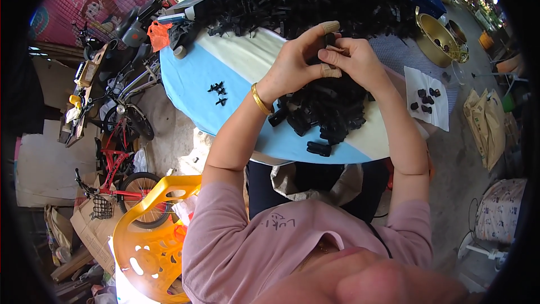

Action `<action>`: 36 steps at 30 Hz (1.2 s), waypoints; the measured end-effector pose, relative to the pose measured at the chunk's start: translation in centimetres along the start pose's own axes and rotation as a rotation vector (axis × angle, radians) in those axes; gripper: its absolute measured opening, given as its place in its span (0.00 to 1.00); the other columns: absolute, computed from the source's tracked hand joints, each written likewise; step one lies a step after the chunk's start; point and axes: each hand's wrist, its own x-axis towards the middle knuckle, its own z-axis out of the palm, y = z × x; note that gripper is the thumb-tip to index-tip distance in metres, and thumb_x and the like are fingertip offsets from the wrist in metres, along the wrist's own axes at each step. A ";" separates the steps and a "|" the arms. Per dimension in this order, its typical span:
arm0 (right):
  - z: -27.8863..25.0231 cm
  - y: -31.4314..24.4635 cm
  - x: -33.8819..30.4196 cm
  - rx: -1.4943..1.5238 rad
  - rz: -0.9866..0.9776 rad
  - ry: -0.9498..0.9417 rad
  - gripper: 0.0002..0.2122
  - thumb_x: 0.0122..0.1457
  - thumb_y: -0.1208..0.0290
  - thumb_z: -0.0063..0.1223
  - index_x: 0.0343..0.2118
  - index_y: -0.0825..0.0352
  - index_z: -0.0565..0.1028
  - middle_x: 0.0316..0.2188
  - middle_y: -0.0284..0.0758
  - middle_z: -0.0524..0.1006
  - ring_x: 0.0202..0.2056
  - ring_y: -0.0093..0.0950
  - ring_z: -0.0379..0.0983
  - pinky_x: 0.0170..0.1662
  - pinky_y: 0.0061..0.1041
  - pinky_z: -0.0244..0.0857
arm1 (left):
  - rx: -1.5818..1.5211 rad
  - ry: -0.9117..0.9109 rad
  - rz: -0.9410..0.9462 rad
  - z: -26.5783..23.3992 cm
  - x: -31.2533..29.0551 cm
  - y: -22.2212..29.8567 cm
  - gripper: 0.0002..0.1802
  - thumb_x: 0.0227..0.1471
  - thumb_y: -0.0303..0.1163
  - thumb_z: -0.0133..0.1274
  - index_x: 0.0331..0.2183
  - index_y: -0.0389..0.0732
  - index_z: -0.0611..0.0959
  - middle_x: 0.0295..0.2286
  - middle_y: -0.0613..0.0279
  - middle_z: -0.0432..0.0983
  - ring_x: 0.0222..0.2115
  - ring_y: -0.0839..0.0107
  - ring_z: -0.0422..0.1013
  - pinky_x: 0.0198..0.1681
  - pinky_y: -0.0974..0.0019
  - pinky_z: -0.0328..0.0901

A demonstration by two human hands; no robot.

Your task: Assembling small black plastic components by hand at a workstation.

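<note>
Above the middle of the table, my left hand (292,62) and my right hand (360,63) meet around a small black plastic part (330,39). Tan coverings wrap the tips of my left thumb and forefinger. My right thumb and fingers are pinched at the same part, which they partly hide. Just below my hands lies a small heap of black plastic pieces (332,112), with one black piece (319,148) at the table's near edge. Behind them spreads a large pile of black plastic parts (309,0).
Several small cross-shaped pieces (217,93) lie left on the striped tablecloth (191,90). At right, a white sheet (416,79) bears several black bits near a gold-coloured basin (426,45). A yellow chair (126,242) and red bicycle (115,160) stand at left.
</note>
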 end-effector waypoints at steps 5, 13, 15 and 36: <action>-1.0 -0.3 -0.2 0.326 -0.005 0.024 0.14 0.57 0.63 0.46 0.38 0.70 0.71 0.17 0.23 0.64 0.17 0.10 0.54 0.20 0.10 0.48 | -0.406 0.217 0.067 -0.1 0.1 -0.2 0.28 0.41 0.16 0.55 0.46 0.37 0.66 0.43 0.53 0.68 0.41 0.70 0.68 0.44 0.69 0.65; 0.6 -0.9 -0.7 0.086 -0.167 0.112 0.08 0.57 0.73 0.43 0.36 0.71 0.72 0.18 0.24 0.66 0.20 0.12 0.58 0.23 0.11 0.53 | -0.285 0.286 0.090 0.1 0.0 -0.6 0.22 0.41 0.15 0.54 0.41 0.35 0.70 0.36 0.58 0.72 0.34 0.76 0.70 0.38 0.74 0.68; 0.4 -0.8 -0.7 0.062 -0.160 0.103 0.08 0.57 0.73 0.44 0.35 0.71 0.72 0.18 0.24 0.66 0.20 0.12 0.58 0.23 0.11 0.53 | -0.245 0.283 0.083 0.1 -0.1 -0.7 0.21 0.41 0.15 0.54 0.41 0.35 0.70 0.35 0.58 0.72 0.33 0.77 0.70 0.37 0.75 0.68; 0.3 -0.6 -0.7 -0.118 -0.359 0.178 0.07 0.57 0.75 0.44 0.32 0.72 0.72 0.15 0.27 0.67 0.17 0.13 0.58 0.20 0.13 0.52 | -0.077 0.381 0.100 0.5 -0.2 -0.3 0.14 0.41 0.19 0.56 0.33 0.35 0.72 0.30 0.63 0.72 0.29 0.81 0.68 0.33 0.78 0.65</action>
